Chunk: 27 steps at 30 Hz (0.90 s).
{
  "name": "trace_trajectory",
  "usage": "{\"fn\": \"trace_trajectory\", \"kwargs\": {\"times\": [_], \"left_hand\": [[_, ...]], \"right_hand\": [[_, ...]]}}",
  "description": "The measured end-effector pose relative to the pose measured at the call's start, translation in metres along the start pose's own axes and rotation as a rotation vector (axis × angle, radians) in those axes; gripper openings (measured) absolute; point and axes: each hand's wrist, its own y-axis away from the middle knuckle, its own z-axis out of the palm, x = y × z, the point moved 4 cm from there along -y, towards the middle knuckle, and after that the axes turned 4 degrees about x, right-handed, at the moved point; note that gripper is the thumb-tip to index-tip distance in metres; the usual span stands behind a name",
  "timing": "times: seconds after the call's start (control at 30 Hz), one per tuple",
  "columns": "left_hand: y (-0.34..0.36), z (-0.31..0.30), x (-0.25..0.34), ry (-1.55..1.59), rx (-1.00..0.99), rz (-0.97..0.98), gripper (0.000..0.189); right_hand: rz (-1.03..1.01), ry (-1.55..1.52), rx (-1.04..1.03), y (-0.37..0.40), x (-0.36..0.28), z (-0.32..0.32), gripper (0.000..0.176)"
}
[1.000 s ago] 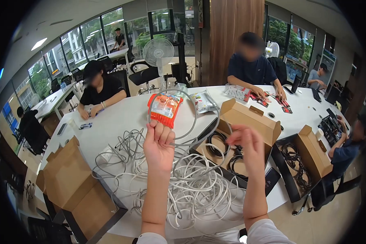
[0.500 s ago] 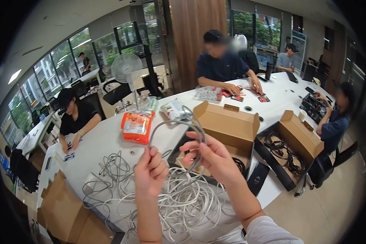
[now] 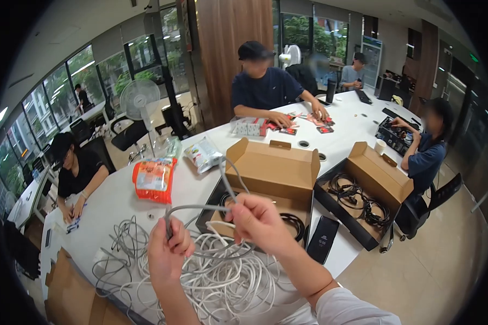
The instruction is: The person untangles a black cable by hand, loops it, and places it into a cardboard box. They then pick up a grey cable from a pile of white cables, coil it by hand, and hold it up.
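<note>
A grey cable (image 3: 200,207) runs in loops between my two hands, above the table. My left hand (image 3: 168,246) is closed on one part of it, with a thicker dark grey piece beside the fingers. With thumb and fingers pinched, my right hand (image 3: 257,223) grips the cable further right, and a bend of it rises above that hand. Below both hands lies a tangled heap of white cables (image 3: 230,276). Left of the heap, grey cables (image 3: 122,244) spread loosely. Just behind my right hand stands an open cardboard box (image 3: 274,162) with black cables inside.
A second open box (image 3: 382,169) holds coiled black cables (image 3: 358,200). Between the boxes and me lies a phone (image 3: 323,239). An orange packet (image 3: 154,180) and a white packet (image 3: 203,154) lie further back. Several people sit around the white table (image 3: 108,208).
The view has turned to the right. My right hand has shifted from an open-fingered hold to a pinch on the cable, and the upright loop has opened into a lower, wider shape.
</note>
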Motion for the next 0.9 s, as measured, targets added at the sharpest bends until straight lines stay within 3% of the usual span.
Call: {"fn": "trace_trajectory", "kwargs": {"times": [0.2, 0.37, 0.5, 0.63, 0.73, 0.9], "left_hand": [[0.002, 0.0, 0.005, -0.026, -0.019, -0.014, 0.022], [0.006, 0.006, 0.004, -0.318, -0.002, 0.056, 0.04], [0.009, -0.003, 0.007, -0.401, -0.038, 0.082, 0.044], [0.017, -0.004, 0.013, -0.366, -0.051, 0.031, 0.045], [0.02, 0.004, 0.011, -0.42, -0.111, 0.059, 0.043], [0.023, -0.002, 0.009, -0.457, -0.053, 0.077, 0.035]], "right_hand": [[0.033, 0.039, 0.009, -0.009, 0.006, -0.007, 0.024], [-0.015, 0.156, 0.003, -0.007, 0.009, -0.002, 0.024], [-0.212, 0.21, 0.058, -0.009, 0.004, -0.004, 0.022], [-0.151, 0.24, -0.021, -0.004, -0.002, -0.006, 0.023], [-0.231, 0.581, -0.095, 0.0, -0.012, 0.003, 0.024], [-0.501, 0.483, -0.175, 0.006, -0.011, 0.011, 0.03]]}}
